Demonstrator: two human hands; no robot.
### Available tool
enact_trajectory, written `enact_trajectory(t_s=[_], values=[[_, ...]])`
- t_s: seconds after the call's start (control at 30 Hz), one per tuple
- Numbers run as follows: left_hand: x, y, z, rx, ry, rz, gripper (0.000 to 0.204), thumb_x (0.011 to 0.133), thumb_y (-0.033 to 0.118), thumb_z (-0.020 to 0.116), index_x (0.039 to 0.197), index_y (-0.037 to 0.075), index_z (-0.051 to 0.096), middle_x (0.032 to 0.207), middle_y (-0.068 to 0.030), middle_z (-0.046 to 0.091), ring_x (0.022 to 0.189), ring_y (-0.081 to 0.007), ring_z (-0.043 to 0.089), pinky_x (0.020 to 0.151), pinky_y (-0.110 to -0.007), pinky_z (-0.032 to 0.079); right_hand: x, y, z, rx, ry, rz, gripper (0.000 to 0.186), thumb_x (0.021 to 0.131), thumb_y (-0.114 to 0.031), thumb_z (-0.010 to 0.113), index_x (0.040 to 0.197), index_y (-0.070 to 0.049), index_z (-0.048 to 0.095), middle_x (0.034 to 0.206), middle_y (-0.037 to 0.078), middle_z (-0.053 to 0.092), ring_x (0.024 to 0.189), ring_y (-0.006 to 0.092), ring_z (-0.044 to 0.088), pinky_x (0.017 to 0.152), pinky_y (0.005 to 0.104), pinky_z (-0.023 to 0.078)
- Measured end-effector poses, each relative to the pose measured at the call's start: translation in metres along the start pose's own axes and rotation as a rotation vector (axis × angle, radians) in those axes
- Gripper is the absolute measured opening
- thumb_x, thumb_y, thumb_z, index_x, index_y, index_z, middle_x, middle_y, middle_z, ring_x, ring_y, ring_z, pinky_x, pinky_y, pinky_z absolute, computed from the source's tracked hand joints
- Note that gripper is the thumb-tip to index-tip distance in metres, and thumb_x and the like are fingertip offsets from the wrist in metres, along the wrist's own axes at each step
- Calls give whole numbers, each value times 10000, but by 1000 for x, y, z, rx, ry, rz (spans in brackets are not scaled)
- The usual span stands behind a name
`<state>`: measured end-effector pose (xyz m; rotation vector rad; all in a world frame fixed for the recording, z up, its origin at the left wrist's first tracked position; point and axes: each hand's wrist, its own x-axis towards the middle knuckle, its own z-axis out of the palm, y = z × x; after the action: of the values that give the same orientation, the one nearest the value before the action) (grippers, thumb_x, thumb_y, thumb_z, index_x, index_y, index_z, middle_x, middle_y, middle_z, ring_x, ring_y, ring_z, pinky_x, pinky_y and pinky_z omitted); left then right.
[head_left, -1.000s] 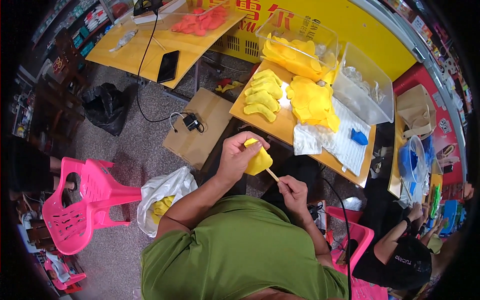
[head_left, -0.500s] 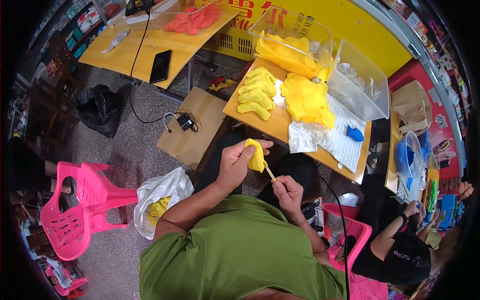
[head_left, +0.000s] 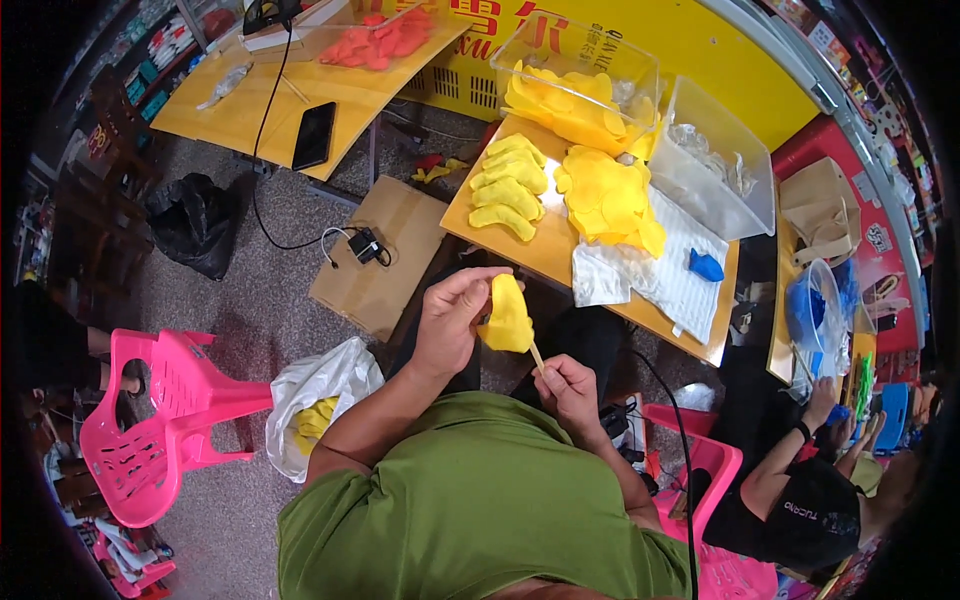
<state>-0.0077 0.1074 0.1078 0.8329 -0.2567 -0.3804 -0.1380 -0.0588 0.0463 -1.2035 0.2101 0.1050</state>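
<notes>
In front of my lap, my left hand [head_left: 450, 318] has its fingers curled at the left edge of a small yellow fabric piece [head_left: 509, 318], the thumb toward me. My right hand [head_left: 572, 388] is closed around a thin wooden stick [head_left: 538, 357]. The stick's upper end disappears into the lower end of the fabric piece; how deep it reaches is hidden. On the table beyond lie several padded yellow crescents [head_left: 508, 188] in a column. Beside them is a heap of flat yellow fabric pieces [head_left: 610, 200].
A clear bin of yellow pieces [head_left: 565, 105] and another clear bin [head_left: 715, 165] stand on the table [head_left: 470, 222]. A white cloth [head_left: 680, 290] bears a small blue piece [head_left: 706, 265]. A white bag [head_left: 290, 390] and pink chair [head_left: 170, 400] are left; another person [head_left: 800, 500] sits right.
The yellow piece has turned, showing a broader face. My left fingers have shifted left and up along its edge. My right hand has moved slightly left with the stick.
</notes>
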Motion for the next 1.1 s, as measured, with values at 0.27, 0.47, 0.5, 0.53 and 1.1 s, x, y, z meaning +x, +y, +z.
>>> enact_trajectory(t_s=[0.27, 0.47, 0.5, 0.53, 1.1], values=[[-3, -5, -2, 178, 63, 57, 184, 900, 90, 571, 999, -55, 628, 909, -126, 663, 843, -162, 629, 783, -277, 495, -2, -1, 5, -274, 63, -52, 126, 912, -106, 550, 874, 4, 599, 654, -52, 504, 552, 16, 390, 487, 183, 304], [-6, -14, 3, 216, 200, 176, 149, 888, 77, 588, 951, -46, 642, 858, -68, 653, 773, -104, 599, 735, -231, 472, -3, 21, 10, -51, 98, -117, 128, 901, -119, 569, 866, 0, 602, 655, -59, 506, 554, 12, 390, 488, 182, 300], [-7, -15, 4, 181, 221, 178, 143, 888, 76, 588, 943, -44, 642, 852, -60, 649, 758, -94, 591, 723, -226, 469, -3, 23, 11, 3, 81, -103, 136, 899, -125, 569, 852, 1, 594, 626, -48, 492, 514, 23, 369, 465, 188, 284], [-7, -15, 3, 181, 222, 178, 143, 888, 76, 588, 943, -44, 642, 852, -60, 649, 758, -94, 591, 723, -226, 469, -3, 25, 12, 57, 64, -89, 146, 898, -131, 568, 838, 1, 586, 596, -36, 479, 473, 34, 349, 442, 193, 267], [-8, -12, 0, 512, 169, 223, 78, 876, 36, 596, 873, -42, 597, 763, -12, 569, 701, -62, 515, 643, -200, 432, -4, 18, 8, 17, 77, -74, 137, 894, -109, 575, 842, 13, 608, 635, -52, 492, 552, 26, 390, 501, 194, 314]])
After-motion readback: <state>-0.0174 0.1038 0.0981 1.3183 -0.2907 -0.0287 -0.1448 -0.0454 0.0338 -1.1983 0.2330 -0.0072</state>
